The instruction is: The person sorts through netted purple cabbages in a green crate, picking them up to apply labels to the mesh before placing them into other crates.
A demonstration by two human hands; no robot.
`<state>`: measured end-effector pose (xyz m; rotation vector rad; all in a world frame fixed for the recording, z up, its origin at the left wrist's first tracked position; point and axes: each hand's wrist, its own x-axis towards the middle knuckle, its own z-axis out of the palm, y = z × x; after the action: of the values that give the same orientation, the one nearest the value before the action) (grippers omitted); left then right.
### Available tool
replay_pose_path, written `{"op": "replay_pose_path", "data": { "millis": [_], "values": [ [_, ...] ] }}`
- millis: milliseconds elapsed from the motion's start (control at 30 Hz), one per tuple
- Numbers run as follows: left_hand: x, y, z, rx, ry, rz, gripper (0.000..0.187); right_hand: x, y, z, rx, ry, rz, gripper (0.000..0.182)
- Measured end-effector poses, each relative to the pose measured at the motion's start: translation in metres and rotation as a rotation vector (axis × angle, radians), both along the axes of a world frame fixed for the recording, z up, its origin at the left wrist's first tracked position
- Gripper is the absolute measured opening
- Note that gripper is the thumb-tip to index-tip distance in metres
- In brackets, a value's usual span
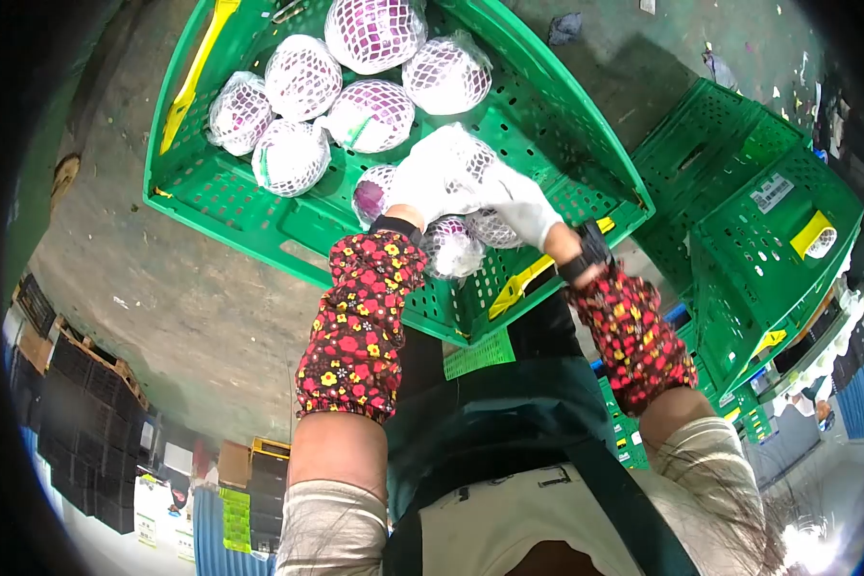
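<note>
My left hand (426, 184), in a white glove, is curled around the side of a red cabbage (475, 161) in a white foam net. My right hand (522, 200), also gloved, grips the same cabbage from the other side; the gloves partly hide it. Below my hands, in the green crate (235, 233), lie a netted red cabbage (454, 248) and another (494, 228) beside it. A third cabbage (370, 196) shows at my left wrist. Several more netted cabbages (371, 115) sit together at the crate's far left, some also wrapped in clear film.
Yellow handles (520, 286) are set in the crate's ends. More green crates (773, 235) stand at the right, one with a white label (772, 193). Dark stacked crates (91, 422) are at the lower left. Scraps (565, 29) lie on the grey floor.
</note>
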<state>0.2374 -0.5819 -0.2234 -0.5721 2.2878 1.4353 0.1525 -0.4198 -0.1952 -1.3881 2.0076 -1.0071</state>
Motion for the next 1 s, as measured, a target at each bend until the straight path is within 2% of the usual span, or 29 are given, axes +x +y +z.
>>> {"op": "replay_pose_path", "data": {
  "millis": [67, 100, 167, 200, 267, 300, 400, 433, 467, 533, 567, 600, 667, 700, 767, 833, 867, 933, 1000],
  "values": [
    [-0.001, 0.001, -0.007, -0.008, 0.043, -0.064, 0.089, 0.012, 0.014, 0.023, 0.374, -0.568, -0.319, 0.012],
    [0.004, 0.003, -0.018, -0.199, 0.136, -0.253, 0.083, 0.013, 0.012, 0.030, 0.370, -0.563, -0.319, 0.012],
    [0.016, 0.010, -0.051, -0.235, 0.170, -0.295, 0.081, 0.018, 0.008, 0.040, 0.460, -0.673, -0.412, 0.008],
    [0.016, 0.009, -0.055, -0.270, 0.204, -0.335, 0.080, 0.026, 0.010, 0.045, 0.458, -0.674, -0.414, 0.008],
    [0.020, 0.009, -0.052, -0.281, 0.191, -0.345, 0.080, 0.048, 0.021, 0.049, 0.333, -1.194, -0.881, 0.013],
    [0.019, 0.009, -0.044, -0.296, 0.179, -0.350, 0.080, 0.053, 0.024, 0.042, 0.219, -1.247, -0.965, 0.012],
    [0.012, 0.008, -0.017, -0.261, 0.099, -0.295, 0.081, 0.045, 0.024, 0.034, 0.173, -1.259, -1.109, 0.009],
    [0.015, 0.011, -0.019, -0.150, 0.146, -0.174, 0.081, 0.040, 0.025, 0.036, 0.219, -1.225, -1.093, 0.012],
    [0.016, 0.012, -0.023, -0.148, 0.149, -0.176, 0.081, 0.034, 0.026, 0.033, 0.217, -1.222, -1.095, 0.012],
    [0.019, 0.013, -0.033, -0.194, 0.199, -0.212, 0.085, 0.024, 0.026, 0.025, 0.082, -0.880, -1.290, 0.016],
    [0.019, 0.011, -0.029, -0.194, 0.197, -0.215, 0.085, 0.013, 0.026, 0.033, 0.149, -0.863, -1.296, 0.019],
    [0.018, 0.009, -0.026, -0.218, 0.177, -0.262, 0.082, 0.010, 0.028, 0.031, 0.197, -0.823, -1.244, 0.027],
    [0.011, 0.006, -0.011, -0.235, 0.159, -0.311, 0.079, 0.015, 0.029, 0.024, 0.460, -0.505, -0.886, 0.033],
    [0.003, 0.004, 0.004, -0.247, 0.127, -0.282, 0.075, 0.016, 0.027, 0.022, 0.377, -0.375, -0.677, 0.038],
    [0.000, 0.007, 0.008, -0.262, 0.090, -0.254, 0.072, 0.027, 0.011, 0.019, 0.409, -0.399, -0.654, 0.038],
    [0.004, 0.011, -0.007, 0.004, 0.196, -0.095, 0.063, 0.032, -0.005, 0.015, 0.413, -0.374, -0.656, 0.038],
    [0.004, 0.011, -0.014, 0.001, 0.191, -0.100, 0.063, 0.032, -0.009, 0.013, 0.490, -0.314, -0.641, 0.039],
    [0.003, 0.013, -0.027, -0.498, 0.321, -0.546, 0.061, 0.034, -0.006, 0.001, 0.570, -0.255, -0.632, 0.039],
    [-0.003, 0.010, -0.007, -0.472, 0.273, -0.502, 0.059, 0.038, 0.009, -0.019, 0.435, -0.010, -0.426, 0.039]
  ]
}}
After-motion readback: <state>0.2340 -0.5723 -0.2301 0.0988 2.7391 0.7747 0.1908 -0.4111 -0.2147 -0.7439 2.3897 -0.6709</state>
